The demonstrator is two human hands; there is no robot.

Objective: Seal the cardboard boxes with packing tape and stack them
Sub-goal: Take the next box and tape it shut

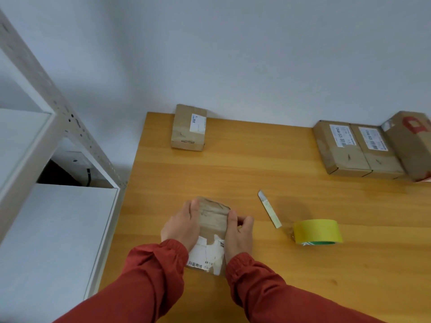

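Your left hand (180, 226) and right hand (240, 234) both grip the small box (213, 220) left of the idle tape roll (317, 231); the row of boxes (363, 150) beyond the roll sits unstacked, so most work likely remains.

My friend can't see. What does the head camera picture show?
A left hand and right hand in red sleeves grip a small cardboard box on a wooden table. A yellow tape roll and a knife lie to its right; four more boxes sit along the far edge.
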